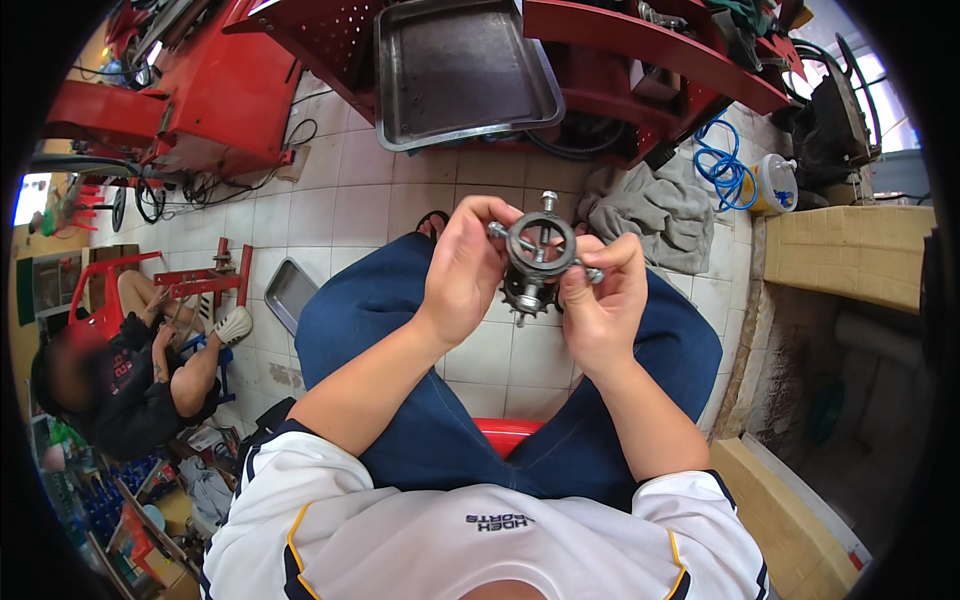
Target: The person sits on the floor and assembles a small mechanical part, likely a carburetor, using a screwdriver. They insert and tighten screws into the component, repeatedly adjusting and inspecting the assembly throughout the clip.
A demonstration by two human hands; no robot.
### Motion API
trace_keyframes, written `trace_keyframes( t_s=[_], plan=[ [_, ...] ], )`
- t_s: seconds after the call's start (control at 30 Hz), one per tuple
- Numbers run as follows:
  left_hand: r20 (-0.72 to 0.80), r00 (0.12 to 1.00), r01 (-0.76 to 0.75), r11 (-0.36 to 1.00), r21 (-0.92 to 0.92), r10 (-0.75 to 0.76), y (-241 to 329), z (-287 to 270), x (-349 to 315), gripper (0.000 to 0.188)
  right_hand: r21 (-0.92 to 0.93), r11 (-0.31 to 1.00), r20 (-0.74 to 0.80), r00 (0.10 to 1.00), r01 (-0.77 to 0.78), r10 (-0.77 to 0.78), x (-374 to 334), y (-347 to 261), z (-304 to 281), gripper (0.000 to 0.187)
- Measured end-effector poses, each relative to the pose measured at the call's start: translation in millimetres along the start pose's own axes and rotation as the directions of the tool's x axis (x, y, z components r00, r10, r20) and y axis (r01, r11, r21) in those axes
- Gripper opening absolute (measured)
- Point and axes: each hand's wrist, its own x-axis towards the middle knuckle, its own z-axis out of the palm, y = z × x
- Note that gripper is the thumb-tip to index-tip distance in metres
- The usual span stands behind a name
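Observation:
Between my two hands, above my knees, is a dark metal ring with bolts sticking out around its rim (541, 268). One bolt points away from me, one to each side, and a shiny one toward me. A toothed metal part shows beneath the ring, partly hidden by it. My left hand (468, 275) is closed on the ring's left side, with its fingers at the left bolt. My right hand (607, 310) pinches the bolt on the right between thumb and fingers. The exact kind of this assembly is unclear.
A metal tray (400, 125) rests ahead on a red workbench (640, 45). Grey cloth (655, 220), a coiled blue hose (722, 165) and a white bucket (772, 185) lie ahead right. Cardboard (850, 255) lines the right. Another person (125, 370) sits at left beside a smaller tray (290, 292).

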Motion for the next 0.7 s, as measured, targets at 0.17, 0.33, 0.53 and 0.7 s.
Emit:
trace_keyframes(
  t_s=[0.17,0.33,0.53,0.7],
  plan=[
    [-0.054,0.991,-0.130,0.988,-0.086,0.126,-13,20,-16,0.031,-0.036,0.990,-0.027,0.990,0.135,-0.136,-7,0,5,0.022],
    [0.007,0.944,-0.330,0.939,0.100,0.331,-3,33,-28,0.028,-0.151,0.936,0.060,0.948,0.317,-0.312,-13,-12,20,0.018],
    [0.107,0.897,-0.442,0.880,0.172,0.429,0,31,-34,0.029,-0.036,0.924,0.076,0.923,0.380,-0.376,-15,-15,15,0.017],
    [0.045,0.919,-0.393,0.904,0.170,0.391,-1,36,-35,0.035,-0.086,0.932,0.069,0.935,0.352,-0.347,-17,-10,15,0.021]
  ],
)
